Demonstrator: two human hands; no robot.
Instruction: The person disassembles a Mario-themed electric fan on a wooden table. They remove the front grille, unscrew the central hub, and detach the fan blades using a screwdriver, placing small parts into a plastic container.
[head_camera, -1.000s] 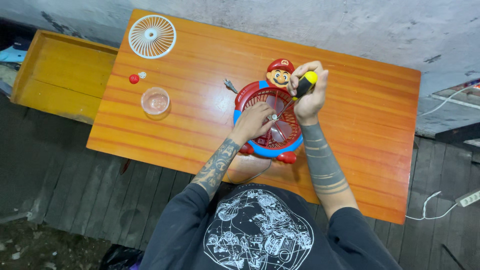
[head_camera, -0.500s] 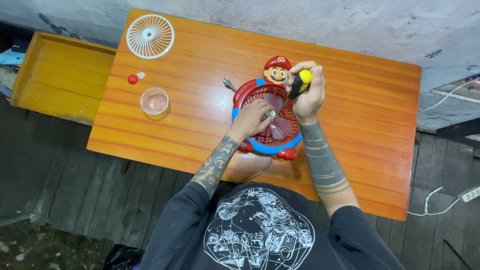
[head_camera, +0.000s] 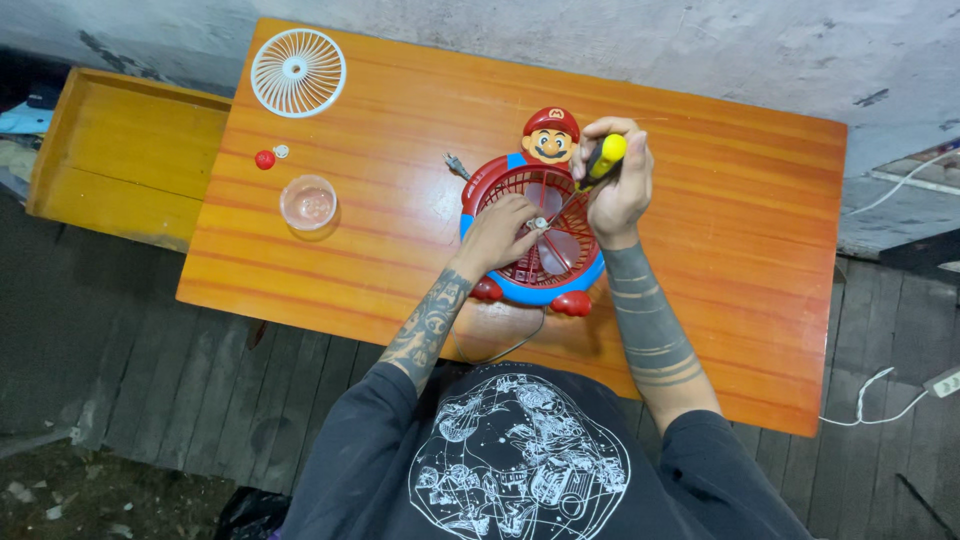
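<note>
A: Where is the fan?
B: Middle of the frame, lying flat on the orange table, its red grille facing up, a cartoon head at its top edge and two red feet at its lower edge

A: And the hands?
B: The right hand is closed around the yellow-and-black handle of a screwdriver; the shaft slants down and left to the hub of the fan. The left hand rests on the grille, fingertips pinched at that same hub, apparently on some small part, though what it is I cannot tell

A: How would the fan handle?
B: Light, hollow plastic, I judge; the thin grille ribs and clear blades look easy to crack. Better to hold it by the blue rim or the feet than by the ribs

A: What lies around it?
B: A plug just left of the fan's top. Further left, a clear round dish, then a small red cap with a tiny white piece beside it. A white grille sits at the upper left of the table. A yellow bench stands beyond the table's left end, and a white cable trails on the floor at lower right
</note>
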